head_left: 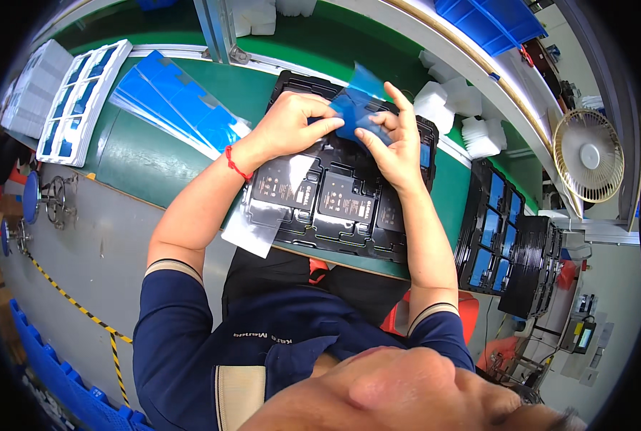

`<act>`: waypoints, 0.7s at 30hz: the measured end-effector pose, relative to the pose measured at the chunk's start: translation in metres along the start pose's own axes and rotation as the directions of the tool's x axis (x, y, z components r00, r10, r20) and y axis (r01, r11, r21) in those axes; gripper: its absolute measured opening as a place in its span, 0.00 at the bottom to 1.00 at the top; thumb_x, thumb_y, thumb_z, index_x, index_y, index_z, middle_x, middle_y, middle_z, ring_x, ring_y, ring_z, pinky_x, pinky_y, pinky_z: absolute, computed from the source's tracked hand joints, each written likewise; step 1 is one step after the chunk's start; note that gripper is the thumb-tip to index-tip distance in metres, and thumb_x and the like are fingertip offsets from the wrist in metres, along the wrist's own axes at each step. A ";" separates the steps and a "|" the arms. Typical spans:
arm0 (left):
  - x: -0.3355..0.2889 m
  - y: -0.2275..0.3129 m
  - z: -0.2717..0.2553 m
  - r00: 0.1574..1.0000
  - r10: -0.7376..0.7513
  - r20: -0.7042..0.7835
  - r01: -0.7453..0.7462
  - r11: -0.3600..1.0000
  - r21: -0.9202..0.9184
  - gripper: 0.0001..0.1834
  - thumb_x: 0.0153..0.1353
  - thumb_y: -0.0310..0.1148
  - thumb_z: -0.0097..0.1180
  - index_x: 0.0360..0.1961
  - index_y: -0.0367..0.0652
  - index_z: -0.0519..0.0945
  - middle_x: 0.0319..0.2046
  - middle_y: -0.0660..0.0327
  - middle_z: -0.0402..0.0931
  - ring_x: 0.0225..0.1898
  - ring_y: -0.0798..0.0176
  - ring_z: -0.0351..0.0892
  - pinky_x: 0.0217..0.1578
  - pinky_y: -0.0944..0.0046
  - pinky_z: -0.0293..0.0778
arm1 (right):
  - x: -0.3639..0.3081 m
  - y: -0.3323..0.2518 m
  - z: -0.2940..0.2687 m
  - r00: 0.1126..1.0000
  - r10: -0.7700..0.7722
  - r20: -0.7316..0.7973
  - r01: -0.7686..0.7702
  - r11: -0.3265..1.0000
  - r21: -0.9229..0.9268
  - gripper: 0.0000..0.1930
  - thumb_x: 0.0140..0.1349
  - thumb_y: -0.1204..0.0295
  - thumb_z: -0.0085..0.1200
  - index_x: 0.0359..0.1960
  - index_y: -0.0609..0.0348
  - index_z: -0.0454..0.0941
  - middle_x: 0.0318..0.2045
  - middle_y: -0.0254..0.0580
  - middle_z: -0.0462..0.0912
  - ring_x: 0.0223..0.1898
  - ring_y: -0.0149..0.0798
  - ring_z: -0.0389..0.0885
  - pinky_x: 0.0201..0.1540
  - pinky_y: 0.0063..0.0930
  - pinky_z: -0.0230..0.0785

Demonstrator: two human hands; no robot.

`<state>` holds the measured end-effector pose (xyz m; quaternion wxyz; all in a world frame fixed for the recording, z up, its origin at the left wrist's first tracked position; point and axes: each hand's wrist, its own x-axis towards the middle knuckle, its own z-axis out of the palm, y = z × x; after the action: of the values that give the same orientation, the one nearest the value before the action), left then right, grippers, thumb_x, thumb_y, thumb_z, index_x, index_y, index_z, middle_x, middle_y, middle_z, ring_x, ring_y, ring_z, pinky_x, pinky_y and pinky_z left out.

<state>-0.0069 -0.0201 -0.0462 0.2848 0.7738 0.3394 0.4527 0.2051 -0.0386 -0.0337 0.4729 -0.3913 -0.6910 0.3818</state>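
Over the black plastic tray (378, 250) I hold up a translucent blue film piece (364, 85). My left hand (297, 123), with a red cord at its wrist, pinches the film's near left side between thumb and fingers. My right hand (394, 142) grips its lower right part with the thumb, its index finger raised. Flat black battery packs (346, 199) with pale print sit in the tray's pockets beneath my hands. A clear sheet (254, 231) lies across the tray's near left corner and overhangs the table edge. My hands partly hide the tray's far rows.
Blue film sheets (171, 97) are fanned out on the green table (137, 154) to the left. Beyond them stands a white tray stack (83, 100). Black trays with blue-covered pieces (489, 226) are stacked at right. White foam blocks (446, 100) and a fan (588, 155) stand at far right.
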 end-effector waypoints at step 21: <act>-0.010 -0.029 -0.114 0.882 -0.306 -0.358 0.170 0.916 -0.365 0.12 0.57 0.26 0.61 0.44 0.38 0.83 0.28 0.70 0.78 0.29 0.81 0.70 0.31 0.80 0.65 | 0.038 0.003 0.020 0.830 0.557 0.025 -0.556 0.822 0.122 0.07 0.55 0.75 0.62 0.27 0.64 0.77 0.15 0.31 0.72 0.13 0.23 0.65 0.13 0.17 0.58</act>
<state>-0.1198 0.0047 -0.0239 0.3844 0.5568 0.4061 0.6142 0.1772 -0.0064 -0.0287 0.3684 -0.5479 -0.5189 0.5430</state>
